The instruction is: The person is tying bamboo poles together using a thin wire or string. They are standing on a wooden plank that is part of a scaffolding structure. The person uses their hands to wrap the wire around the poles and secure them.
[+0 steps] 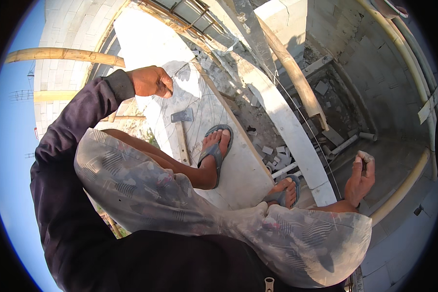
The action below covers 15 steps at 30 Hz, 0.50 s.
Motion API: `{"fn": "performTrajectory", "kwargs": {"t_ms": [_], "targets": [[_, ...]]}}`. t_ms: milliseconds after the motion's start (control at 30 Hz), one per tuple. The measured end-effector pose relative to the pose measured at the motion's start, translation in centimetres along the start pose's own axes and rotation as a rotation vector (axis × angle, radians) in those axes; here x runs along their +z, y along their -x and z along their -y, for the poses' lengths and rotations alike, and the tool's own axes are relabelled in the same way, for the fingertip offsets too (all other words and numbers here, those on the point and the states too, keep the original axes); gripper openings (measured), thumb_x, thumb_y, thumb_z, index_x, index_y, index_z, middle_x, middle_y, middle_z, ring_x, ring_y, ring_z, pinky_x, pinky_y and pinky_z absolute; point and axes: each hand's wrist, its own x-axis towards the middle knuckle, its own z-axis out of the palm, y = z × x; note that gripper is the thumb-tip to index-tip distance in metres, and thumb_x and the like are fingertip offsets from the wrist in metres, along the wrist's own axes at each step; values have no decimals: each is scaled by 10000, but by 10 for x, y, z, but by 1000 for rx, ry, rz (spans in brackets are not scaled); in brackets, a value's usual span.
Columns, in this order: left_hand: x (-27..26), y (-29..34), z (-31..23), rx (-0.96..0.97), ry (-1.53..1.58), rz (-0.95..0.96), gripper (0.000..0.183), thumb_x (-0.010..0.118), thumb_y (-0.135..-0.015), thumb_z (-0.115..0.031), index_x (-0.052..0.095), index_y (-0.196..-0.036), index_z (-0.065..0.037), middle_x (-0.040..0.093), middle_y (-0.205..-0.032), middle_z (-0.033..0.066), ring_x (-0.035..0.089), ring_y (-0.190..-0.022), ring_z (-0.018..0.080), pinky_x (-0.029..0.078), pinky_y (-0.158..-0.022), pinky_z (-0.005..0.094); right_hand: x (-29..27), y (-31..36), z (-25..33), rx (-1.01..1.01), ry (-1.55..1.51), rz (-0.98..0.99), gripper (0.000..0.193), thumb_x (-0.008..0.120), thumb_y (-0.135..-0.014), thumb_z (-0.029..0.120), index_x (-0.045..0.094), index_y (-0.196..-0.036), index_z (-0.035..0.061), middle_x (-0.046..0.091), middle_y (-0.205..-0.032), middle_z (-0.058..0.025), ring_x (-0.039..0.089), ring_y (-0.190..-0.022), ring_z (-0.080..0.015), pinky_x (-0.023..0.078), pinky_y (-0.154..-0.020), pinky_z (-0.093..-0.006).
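My left hand [152, 82] hangs over the pale board, its fingers curled and pressed together. Whatever it may hold is too small to make out. On the right, my right hand [361, 179] is raised beside my knee, with dusty fingertips and the thumb close to the fingers. Anything in that pinch is hidden. Between my left hand and my sandalled foot lies a hatchet-like tool [182, 117] with a broad metal head and a wooden handle. Thin wires [210, 108] lie loosely curled across the board near it.
I crouch on a pale board [243, 182] with its edge dropping to a rubble-strewn pit [277, 158]. A long concrete beam [289, 131] runs alongside. Bamboo poles [65, 54] cross at left, a split bamboo length [297, 78] leans ahead, and a block wall [365, 63] stands right.
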Motion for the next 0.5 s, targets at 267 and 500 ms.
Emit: {"fn": "performTrajectory", "kwargs": {"t_ms": [267,500], "targets": [[159,-56,100,3,223,-545,156,632,-815,-147,710,-886,-33,690,-783,170,678,-742,304,522,-710,374,80,-73,98,-411,74,596,90,597,-862,-17,627,-944,-37,595,-827,-149,592,-708,-257,472,-684,-323],[154,-103,122,-38,21,-872,142,629,-844,-150,719,-891,-51,663,-875,159,645,-839,345,510,-773,429,117,-51,106,-355,57,734,108,606,-832,-24,642,-933,-35,638,-878,-189,643,-805,-364,499,-743,-392]]}}
